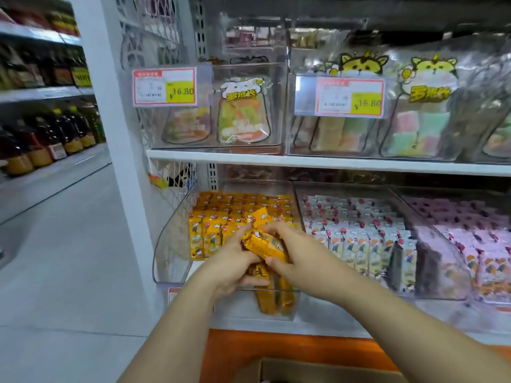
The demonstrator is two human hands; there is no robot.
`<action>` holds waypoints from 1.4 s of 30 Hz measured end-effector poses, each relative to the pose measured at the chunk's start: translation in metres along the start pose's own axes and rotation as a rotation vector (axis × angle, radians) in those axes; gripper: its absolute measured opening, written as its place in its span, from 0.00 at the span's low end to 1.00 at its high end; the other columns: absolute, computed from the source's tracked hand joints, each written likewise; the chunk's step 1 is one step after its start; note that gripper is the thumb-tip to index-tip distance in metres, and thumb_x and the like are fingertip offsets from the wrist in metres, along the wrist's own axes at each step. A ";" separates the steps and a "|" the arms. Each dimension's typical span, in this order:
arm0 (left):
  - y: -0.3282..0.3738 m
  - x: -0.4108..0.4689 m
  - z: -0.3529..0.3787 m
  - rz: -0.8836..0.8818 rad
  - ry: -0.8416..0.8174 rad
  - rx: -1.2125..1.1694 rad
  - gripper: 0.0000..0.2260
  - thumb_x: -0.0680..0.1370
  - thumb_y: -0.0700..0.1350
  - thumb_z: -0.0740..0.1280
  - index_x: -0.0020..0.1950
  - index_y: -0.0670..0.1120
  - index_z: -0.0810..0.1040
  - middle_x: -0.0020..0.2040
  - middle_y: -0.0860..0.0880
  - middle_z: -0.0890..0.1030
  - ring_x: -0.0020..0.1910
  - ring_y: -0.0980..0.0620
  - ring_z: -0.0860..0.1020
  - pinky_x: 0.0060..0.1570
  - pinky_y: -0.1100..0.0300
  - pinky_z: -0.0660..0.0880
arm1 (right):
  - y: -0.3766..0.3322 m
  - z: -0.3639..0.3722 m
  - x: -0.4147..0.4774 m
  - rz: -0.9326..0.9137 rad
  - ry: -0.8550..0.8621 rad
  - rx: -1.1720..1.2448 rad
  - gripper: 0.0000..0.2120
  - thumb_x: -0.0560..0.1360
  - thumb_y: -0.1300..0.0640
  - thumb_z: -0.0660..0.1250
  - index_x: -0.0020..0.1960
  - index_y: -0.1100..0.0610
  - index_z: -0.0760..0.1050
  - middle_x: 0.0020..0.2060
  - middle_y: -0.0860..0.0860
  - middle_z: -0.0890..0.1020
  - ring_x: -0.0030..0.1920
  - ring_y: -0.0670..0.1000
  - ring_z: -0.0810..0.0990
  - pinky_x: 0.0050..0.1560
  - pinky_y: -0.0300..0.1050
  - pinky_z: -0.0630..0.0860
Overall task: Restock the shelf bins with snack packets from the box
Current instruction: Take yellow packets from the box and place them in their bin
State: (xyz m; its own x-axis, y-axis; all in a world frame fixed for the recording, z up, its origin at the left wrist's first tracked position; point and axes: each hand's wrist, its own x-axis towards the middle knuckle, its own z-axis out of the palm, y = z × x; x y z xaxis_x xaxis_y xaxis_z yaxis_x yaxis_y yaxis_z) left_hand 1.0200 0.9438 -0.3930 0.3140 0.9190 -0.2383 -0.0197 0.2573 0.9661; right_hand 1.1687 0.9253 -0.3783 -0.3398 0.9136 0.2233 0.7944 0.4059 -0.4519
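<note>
L hand (235,262) & R hand (300,252) both grip yellow snack packets (266,244) above front of clear bin (171,244). Bin looks mostly full, front gap left; box (304,369) sits below bin.

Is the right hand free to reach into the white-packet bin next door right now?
Likely not yet: the right hand and left hand both grip the yellow packets. The white-packet bin sits just beside them, apparently open on top, so only the full grip interferes.

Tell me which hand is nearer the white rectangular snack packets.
Right. The right hand is just left of the white rectangular snack packets; the left hand is farther left. Both grip yellow packets.
</note>
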 end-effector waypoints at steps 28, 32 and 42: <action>0.001 0.009 -0.061 -0.080 -0.211 0.268 0.10 0.81 0.37 0.60 0.57 0.51 0.71 0.50 0.45 0.80 0.48 0.51 0.79 0.39 0.58 0.74 | -0.007 0.011 0.070 -0.219 -0.273 -0.242 0.31 0.73 0.61 0.67 0.72 0.43 0.63 0.64 0.44 0.73 0.65 0.48 0.64 0.65 0.50 0.66; 0.001 0.002 -0.068 0.011 -0.169 0.367 0.20 0.79 0.42 0.66 0.64 0.62 0.68 0.53 0.45 0.81 0.53 0.53 0.81 0.50 0.53 0.80 | -0.004 0.009 0.074 -0.250 -0.211 -0.301 0.27 0.73 0.57 0.69 0.70 0.43 0.66 0.58 0.44 0.76 0.58 0.47 0.67 0.58 0.45 0.69; 0.004 -0.014 -0.105 0.184 0.168 0.153 0.28 0.74 0.23 0.59 0.59 0.55 0.75 0.63 0.47 0.76 0.61 0.50 0.76 0.53 0.51 0.79 | -0.017 0.003 0.071 -0.083 0.112 0.174 0.15 0.69 0.52 0.74 0.51 0.48 0.70 0.36 0.44 0.75 0.32 0.40 0.72 0.35 0.31 0.69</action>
State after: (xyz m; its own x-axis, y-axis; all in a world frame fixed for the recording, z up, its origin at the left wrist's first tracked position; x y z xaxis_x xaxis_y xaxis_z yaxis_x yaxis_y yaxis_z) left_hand 0.9161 0.9636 -0.3959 0.1566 0.9859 -0.0583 0.0855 0.0453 0.9953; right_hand 1.1299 0.9835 -0.3572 -0.3345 0.8726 0.3559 0.6642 0.4862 -0.5679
